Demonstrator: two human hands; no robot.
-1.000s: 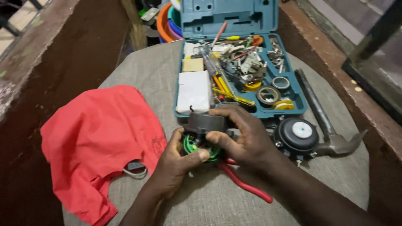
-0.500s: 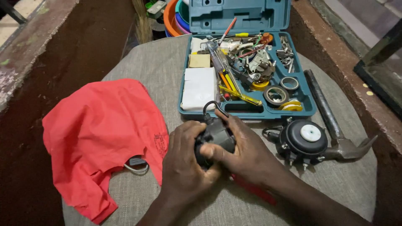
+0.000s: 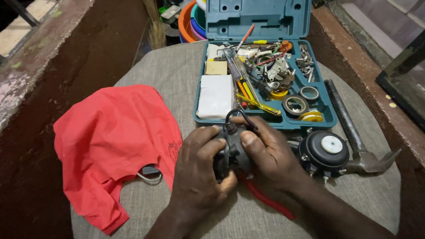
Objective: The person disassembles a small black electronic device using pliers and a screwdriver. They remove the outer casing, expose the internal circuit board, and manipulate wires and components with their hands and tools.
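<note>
A small dark motor (image 3: 233, 148) is gripped at the lower middle of the frame, just above the grey cloth-covered counter (image 3: 177, 75). It is clasped from the left by the left hand (image 3: 199, 170), fingers curled shut around its body, and from the right by the right hand (image 3: 270, 152), likewise closed on it with the thumb pressed on its front. A black wire loop (image 3: 235, 114) is seen rising from the top of the motor. Red handles (image 3: 268, 200) are glimpsed under the right wrist, lying on the counter. Just to the right, a round black part with a white centre (image 3: 328, 150) is set on the counter, and beside it a hammer (image 3: 354, 137) is laid at a slant. Right above the hands, an open teal toolbox (image 3: 261, 71) is packed with small tools, rolls of tape and a white box. At the left of the frame a red bag (image 3: 110, 146) is spread out flat
</note>
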